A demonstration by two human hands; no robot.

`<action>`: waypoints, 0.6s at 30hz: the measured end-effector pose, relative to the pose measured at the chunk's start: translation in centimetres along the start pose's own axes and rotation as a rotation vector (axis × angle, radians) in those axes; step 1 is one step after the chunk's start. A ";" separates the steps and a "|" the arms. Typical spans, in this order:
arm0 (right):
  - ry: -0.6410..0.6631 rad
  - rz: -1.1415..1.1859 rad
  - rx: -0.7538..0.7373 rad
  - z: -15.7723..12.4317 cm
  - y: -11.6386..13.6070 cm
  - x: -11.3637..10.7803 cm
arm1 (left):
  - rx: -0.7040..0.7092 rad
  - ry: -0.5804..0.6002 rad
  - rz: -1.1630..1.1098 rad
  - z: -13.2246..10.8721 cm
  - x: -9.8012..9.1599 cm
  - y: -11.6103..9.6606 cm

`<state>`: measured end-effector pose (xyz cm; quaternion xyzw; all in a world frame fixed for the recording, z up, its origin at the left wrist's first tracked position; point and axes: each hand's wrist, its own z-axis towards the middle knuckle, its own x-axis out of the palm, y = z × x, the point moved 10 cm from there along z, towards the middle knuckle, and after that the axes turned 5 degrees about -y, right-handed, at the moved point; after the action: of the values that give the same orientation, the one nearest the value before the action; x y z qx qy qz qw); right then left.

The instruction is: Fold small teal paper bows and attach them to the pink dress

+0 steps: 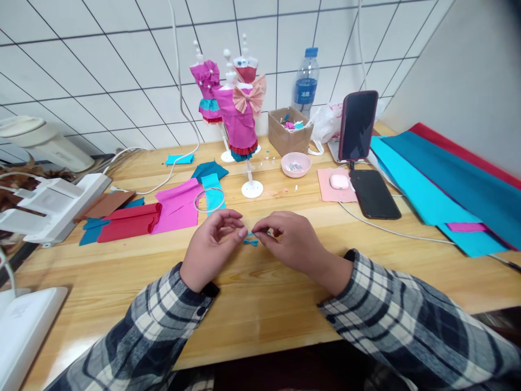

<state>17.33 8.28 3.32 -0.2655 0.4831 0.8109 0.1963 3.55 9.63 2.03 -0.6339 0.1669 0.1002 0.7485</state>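
Note:
My left hand point(215, 241) is loosely curved at the table's middle, its thumb stretched apart from the fingertips, and I see nothing between them. Facing it, my right hand point(291, 239) has thumb and forefinger pinched together; what is in the pinch is too small to make out. Small teal fabric scraps point(251, 243) show on the table between the two hands. Just beyond my left hand, a thin metal ring point(199, 202) lies over a light blue fabric strip point(212, 184). A mannequin in a magenta dress with a pink bow point(240, 117) stands behind the hands.
Two more dressed mannequins stand behind. A cardboard box of scraps point(279, 133), a pink bead bowl point(296, 164), a bottle point(306, 87) and phones point(374, 194) are at the right. Folded fabrics point(130, 222) and a white power strip point(67, 209) lie left; large cloths point(448, 179) far right.

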 end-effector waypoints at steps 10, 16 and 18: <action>0.003 0.057 0.056 -0.1 -0.4 0.2 | 0.542 -0.069 0.751 -1.3 0.1 -4.9; 0.025 0.057 0.073 -0.1 -0.7 0.3 | 0.517 0.011 0.802 -0.9 0.6 -4.2; 0.048 0.047 0.074 -0.1 -0.8 0.5 | 0.498 0.081 0.793 -0.9 1.1 -3.7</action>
<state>17.43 8.64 2.40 -0.2658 0.5235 0.7903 0.1753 5.82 8.04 4.91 -0.3256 0.4442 0.3105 0.7747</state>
